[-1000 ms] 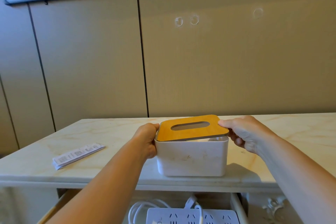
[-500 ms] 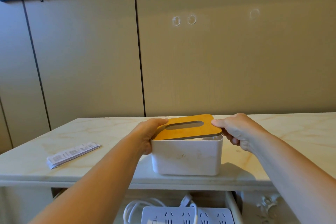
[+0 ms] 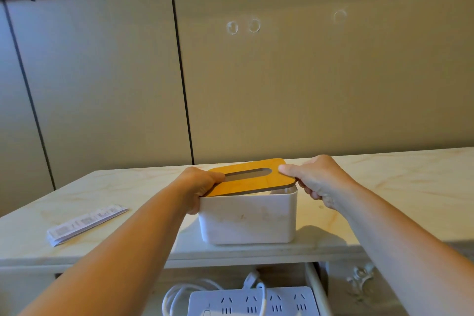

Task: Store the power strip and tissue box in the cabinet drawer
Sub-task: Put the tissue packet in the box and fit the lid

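Note:
A white tissue box (image 3: 247, 218) stands on the marble cabinet top (image 3: 400, 182) near its front edge. Its orange wooden lid (image 3: 250, 179), with a long slot, lies tilted and skewed on the box, raised at the right. My left hand (image 3: 198, 187) grips the box's left end, thumb over the lid's left edge. My right hand (image 3: 315, 179) pinches the lid's right edge. Below, the open drawer (image 3: 316, 290) holds a white power strip (image 3: 254, 303) with its coiled white cable (image 3: 179, 295).
A folded printed paper slip (image 3: 86, 223) lies on the cabinet top at the left. Beige wall panels (image 3: 307, 84) rise behind the cabinet. An ornate metal handle (image 3: 361, 277) shows on the cabinet front at the right of the drawer.
The lid has shifted and tilted further on the box. My left thumb has come up over the lid's left edge. The view has drifted slightly right.

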`<state>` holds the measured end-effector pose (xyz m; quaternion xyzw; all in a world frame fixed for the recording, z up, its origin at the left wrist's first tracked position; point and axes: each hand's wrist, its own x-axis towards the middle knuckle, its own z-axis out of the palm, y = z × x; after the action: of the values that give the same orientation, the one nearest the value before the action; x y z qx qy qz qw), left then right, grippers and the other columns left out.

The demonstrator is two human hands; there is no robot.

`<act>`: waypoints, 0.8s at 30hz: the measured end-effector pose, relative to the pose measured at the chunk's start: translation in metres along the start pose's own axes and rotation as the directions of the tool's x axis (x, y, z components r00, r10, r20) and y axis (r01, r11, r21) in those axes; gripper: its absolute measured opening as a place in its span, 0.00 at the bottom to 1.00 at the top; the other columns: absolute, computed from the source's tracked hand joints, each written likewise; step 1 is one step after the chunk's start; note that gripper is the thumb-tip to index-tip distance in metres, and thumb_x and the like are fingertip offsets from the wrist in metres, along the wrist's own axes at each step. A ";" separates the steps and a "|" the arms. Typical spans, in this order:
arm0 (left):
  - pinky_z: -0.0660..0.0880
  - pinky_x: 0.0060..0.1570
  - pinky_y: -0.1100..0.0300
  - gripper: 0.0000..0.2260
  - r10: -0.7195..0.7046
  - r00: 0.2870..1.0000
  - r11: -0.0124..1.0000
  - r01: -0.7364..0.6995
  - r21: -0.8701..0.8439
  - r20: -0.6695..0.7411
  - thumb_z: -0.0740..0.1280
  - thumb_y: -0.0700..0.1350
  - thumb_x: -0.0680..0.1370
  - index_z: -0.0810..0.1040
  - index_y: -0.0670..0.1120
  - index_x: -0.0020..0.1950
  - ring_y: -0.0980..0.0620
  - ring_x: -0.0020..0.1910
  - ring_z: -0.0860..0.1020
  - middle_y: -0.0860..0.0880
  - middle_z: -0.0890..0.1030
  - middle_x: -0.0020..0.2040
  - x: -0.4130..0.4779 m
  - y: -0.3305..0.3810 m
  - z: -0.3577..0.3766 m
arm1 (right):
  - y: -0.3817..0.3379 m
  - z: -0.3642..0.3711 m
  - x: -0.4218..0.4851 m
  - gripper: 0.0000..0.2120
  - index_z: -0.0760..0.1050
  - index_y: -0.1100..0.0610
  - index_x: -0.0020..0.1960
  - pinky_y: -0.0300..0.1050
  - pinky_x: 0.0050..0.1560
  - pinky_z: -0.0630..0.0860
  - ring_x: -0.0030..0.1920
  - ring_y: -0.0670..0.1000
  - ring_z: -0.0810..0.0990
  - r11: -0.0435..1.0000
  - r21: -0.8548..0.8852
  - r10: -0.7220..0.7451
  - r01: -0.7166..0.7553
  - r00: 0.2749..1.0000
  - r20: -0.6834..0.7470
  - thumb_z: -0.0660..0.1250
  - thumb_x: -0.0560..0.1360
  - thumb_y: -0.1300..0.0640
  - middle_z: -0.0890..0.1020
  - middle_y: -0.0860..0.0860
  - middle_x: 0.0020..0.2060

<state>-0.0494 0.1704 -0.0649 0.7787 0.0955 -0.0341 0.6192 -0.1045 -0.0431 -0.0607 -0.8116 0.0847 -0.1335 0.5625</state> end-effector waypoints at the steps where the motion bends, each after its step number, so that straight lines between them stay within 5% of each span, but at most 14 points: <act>1: 0.81 0.37 0.51 0.14 0.000 1.000 1.000 0.000 -0.002 0.001 0.72 0.42 0.73 0.76 0.38 0.55 0.42 0.34 0.81 0.36 0.82 0.49 0.000 0.000 0.000 | 0.001 0.001 0.001 0.19 0.66 0.58 0.34 0.41 0.28 0.57 0.26 0.51 0.60 0.997 -0.053 -0.050 0.048 0.998 -0.029 0.72 0.70 0.48 0.65 0.52 0.27; 7: 0.79 0.28 0.55 0.09 0.002 1.000 1.000 -0.002 0.007 -0.009 0.71 0.41 0.74 0.74 0.39 0.48 0.44 0.29 0.79 0.38 0.80 0.41 -0.001 0.001 0.001 | 0.010 0.005 -0.001 0.27 0.59 0.55 0.28 0.45 0.32 0.58 0.30 0.54 0.64 0.913 -0.371 -0.235 0.170 0.962 -0.137 0.69 0.71 0.40 0.63 0.50 0.25; 12: 0.80 0.31 0.53 0.11 -0.013 1.000 1.000 0.013 -0.010 0.000 0.71 0.42 0.74 0.74 0.39 0.52 0.42 0.32 0.80 0.36 0.82 0.47 0.000 -0.001 -0.001 | 0.025 0.001 -0.003 0.21 0.75 0.59 0.43 0.44 0.32 0.73 0.35 0.53 0.76 0.991 0.133 -0.038 0.017 0.987 0.156 0.67 0.72 0.39 0.79 0.56 0.37; 15: 0.81 0.33 0.53 0.13 -0.026 1.000 0.999 0.025 -0.030 -0.006 0.71 0.43 0.74 0.74 0.39 0.54 0.43 0.33 0.81 0.37 0.82 0.50 0.002 -0.003 -0.004 | 0.035 -0.005 -0.004 0.27 0.80 0.58 0.57 0.56 0.54 0.79 0.53 0.56 0.81 0.949 0.308 -0.045 -0.068 0.937 0.345 0.71 0.67 0.40 0.83 0.58 0.53; 24: 0.78 0.23 0.56 0.10 -0.027 1.000 0.999 0.027 0.021 -0.006 0.71 0.42 0.74 0.74 0.39 0.51 0.45 0.29 0.80 0.39 0.81 0.41 0.000 0.002 0.001 | 0.046 -0.010 -0.005 0.10 0.81 0.57 0.49 0.57 0.56 0.79 0.48 0.52 0.85 0.941 0.331 -0.062 -0.070 0.926 0.373 0.70 0.73 0.52 0.86 0.54 0.45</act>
<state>-0.0495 0.1693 -0.0631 0.7840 0.1073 -0.0410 0.6100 -0.1122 -0.0669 -0.1009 -0.7129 -0.0479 0.0141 0.6994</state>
